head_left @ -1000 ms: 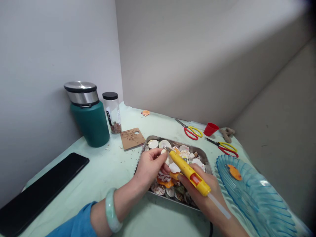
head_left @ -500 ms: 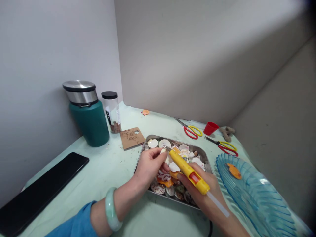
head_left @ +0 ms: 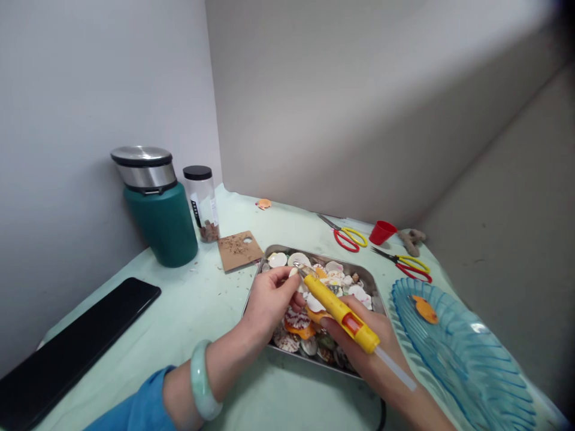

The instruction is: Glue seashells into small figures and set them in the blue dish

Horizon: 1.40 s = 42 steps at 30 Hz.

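Note:
A yellow hot glue gun (head_left: 335, 302) with a clear glue stick (head_left: 395, 368) poking from its back is gripped in my right hand (head_left: 375, 332). Between the thumb and fingers of my left hand (head_left: 272, 299) is a small pale shell (head_left: 294, 272), right at the gun's metal nozzle (head_left: 300, 267). Both hands are over a metal tray (head_left: 378, 286) filled with many shells. White and orange shells (head_left: 317, 301) lie just under the gun, partly covered by my fingers. A green bangle (head_left: 204, 380) circles my left wrist.
To the right stands a blue ribbed dish (head_left: 485, 353) holding an orange piece (head_left: 424, 309). Behind the tray are two pairs of scissors (head_left: 350, 237), a red cup (head_left: 383, 232) and a brown board (head_left: 239, 250). Left are a teal flask (head_left: 162, 224), a jar (head_left: 202, 200) and a black slab (head_left: 81, 353).
The nozzle and the small shell have shifted slightly left and down in view, with the gun's tip closer against the shell. Both grips stay the same.

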Available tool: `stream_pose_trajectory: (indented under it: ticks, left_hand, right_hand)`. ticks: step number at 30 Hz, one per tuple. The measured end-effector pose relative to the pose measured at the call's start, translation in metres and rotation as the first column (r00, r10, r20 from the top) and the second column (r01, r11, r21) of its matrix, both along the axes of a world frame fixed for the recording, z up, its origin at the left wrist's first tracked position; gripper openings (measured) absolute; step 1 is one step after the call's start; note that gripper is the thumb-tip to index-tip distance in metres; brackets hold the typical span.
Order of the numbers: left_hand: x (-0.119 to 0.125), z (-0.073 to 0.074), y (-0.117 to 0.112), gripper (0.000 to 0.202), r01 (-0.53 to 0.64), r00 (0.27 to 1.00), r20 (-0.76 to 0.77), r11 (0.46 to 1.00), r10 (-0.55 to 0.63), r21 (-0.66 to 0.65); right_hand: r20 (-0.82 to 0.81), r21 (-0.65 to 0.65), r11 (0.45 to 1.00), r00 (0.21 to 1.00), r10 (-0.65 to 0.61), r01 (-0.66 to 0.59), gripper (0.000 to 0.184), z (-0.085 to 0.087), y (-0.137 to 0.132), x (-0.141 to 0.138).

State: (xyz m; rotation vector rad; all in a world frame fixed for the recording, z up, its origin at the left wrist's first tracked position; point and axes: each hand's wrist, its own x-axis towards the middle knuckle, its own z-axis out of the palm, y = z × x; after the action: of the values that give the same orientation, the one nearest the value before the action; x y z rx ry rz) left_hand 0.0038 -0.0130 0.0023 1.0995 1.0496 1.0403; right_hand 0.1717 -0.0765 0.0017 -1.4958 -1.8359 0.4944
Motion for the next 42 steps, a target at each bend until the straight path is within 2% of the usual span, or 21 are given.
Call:
stream_pose_trajectory:
  ticks: [7,12,23,33,42]
  left_hand:
    - [-0.0002,0.0011,-0.0012,0.02,-0.008,1.0,0.009,1.0,0.008,0.002]
    - [-0.0002,0.0012,-0.0011,0.02,-0.011,1.0,0.02,1.0,0.011,-0.01]
    - [-0.0007,-0.0033,0.0012,0.026,-0.008,1.0,-0.019,0.999,0.009,0.036]
    - [0.0,-0.003,0.0022,0.024,-0.067,0.998,-0.012,0.998,0.067,0.002]
    - [-0.0008,0.0022,-0.0001,0.02,-0.087,0.996,0.019,0.996,0.087,0.0]
  right_hand:
    - [0.013,0.034,0.999,1.0,-0.011,0.011,0.016,-0.0026,-0.0003,-0.0004]
    - [0.012,0.037,0.996,0.996,-0.083,0.083,0.019,-0.0075,-0.0008,0.0015]
    - [0.004,-0.077,0.993,0.996,-0.094,0.094,0.025,-0.002,-0.0018,-0.0002]
    - [-0.033,-0.167,0.982,0.995,-0.099,0.092,0.028,0.0004,-0.0012,-0.0006]
    - [-0.033,-0.098,0.988,0.992,-0.121,0.117,0.026,0.0011,-0.0032,-0.0007]
